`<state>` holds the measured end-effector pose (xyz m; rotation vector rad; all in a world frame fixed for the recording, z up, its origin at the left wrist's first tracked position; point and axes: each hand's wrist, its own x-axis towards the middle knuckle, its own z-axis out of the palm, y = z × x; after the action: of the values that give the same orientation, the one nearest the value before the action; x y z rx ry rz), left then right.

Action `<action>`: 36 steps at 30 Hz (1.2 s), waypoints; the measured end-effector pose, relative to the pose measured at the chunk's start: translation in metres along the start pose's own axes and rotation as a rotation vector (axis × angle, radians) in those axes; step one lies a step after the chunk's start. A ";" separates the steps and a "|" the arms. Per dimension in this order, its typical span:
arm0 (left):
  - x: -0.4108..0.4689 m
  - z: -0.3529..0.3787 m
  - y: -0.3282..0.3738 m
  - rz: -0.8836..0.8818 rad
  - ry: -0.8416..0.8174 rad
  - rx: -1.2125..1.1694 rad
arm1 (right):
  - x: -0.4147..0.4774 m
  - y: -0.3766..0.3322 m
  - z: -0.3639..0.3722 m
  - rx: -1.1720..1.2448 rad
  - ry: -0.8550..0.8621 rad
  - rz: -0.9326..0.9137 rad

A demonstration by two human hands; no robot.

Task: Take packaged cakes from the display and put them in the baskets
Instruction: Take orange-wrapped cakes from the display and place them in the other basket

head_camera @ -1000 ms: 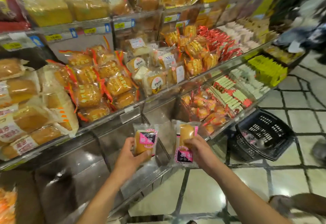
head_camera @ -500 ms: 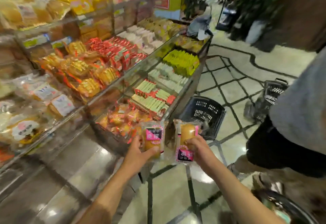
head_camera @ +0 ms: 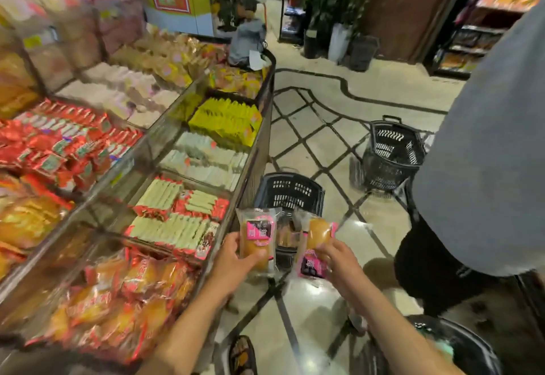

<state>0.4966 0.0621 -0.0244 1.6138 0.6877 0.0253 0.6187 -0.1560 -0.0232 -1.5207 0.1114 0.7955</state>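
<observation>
Left cake [head_camera: 256, 240], right cake [head_camera: 318, 237], near black basket [head_camera: 290, 190]

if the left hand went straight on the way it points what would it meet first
Probably the near basket, just past the cake the left hand holds; depth unclear.

basket [head_camera: 290, 194]: black plastic, matt. left cake [head_camera: 253, 236] and right cake [head_camera: 317, 233] in front of it: clear glossy film wrap. floor [head_camera: 312, 144] under it: polished glossy tile. display [head_camera: 165, 135] left of it: clear shiny panels.
</observation>
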 end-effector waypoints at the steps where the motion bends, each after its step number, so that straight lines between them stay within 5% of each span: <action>1: 0.018 0.000 0.002 -0.006 -0.009 0.008 | 0.011 -0.006 0.001 -0.010 0.017 0.004; 17: 0.217 0.011 0.018 -0.154 -0.078 0.040 | 0.201 -0.053 -0.025 -0.047 0.146 0.096; 24: 0.313 0.044 -0.004 -0.248 0.033 0.047 | 0.329 -0.057 -0.060 -0.268 0.095 0.152; 36: 0.453 0.099 -0.149 -0.436 0.220 -0.097 | 0.561 0.120 -0.072 -0.605 0.123 0.363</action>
<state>0.8458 0.1727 -0.3456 1.3511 1.1805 -0.0820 1.0056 -0.0185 -0.4309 -2.1605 0.2600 1.0851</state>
